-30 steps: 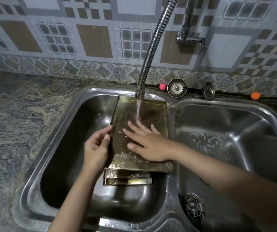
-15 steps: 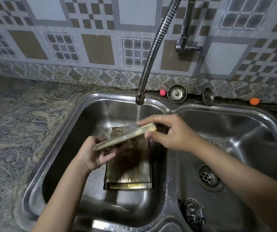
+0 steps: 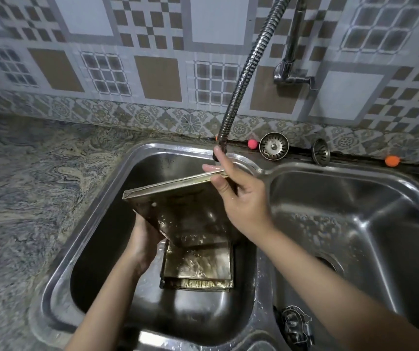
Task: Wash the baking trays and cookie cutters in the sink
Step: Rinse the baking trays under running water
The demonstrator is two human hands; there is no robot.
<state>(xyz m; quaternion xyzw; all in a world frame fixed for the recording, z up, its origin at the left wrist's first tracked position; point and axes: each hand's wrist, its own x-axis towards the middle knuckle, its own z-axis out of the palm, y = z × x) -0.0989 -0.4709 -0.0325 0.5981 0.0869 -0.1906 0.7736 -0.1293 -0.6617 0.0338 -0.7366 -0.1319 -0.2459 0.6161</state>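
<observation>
Baking tray first: the brassy, tarnished rectangular metal tray [image 3: 185, 206] is tipped up on edge over the left basin, right under the tip of the coiled steel faucet hose [image 3: 243, 74]. Right hand [image 3: 243, 198] has its fingers [image 3: 218, 160] pinched closed on the tray's far top corner, thumb underneath. Left hand [image 3: 142, 239] cups the lower left edge from below, fingers wrapped behind where I can't see them. Below sits a stack of more brass-coloured trays [image 3: 198, 267] flat on the bottom of the stainless double sink [image 3: 97, 206], wet. What look like wire cookie cutters [image 3: 294, 323] lie at the near edge of the right basin, not yet washed I'd guess.

Looks like the rinse/drain step for this one tray. I can't make out a water stream. Next it probably needs setting aside, maybe in the right basin, with a firm grip since it's wet.
</observation>
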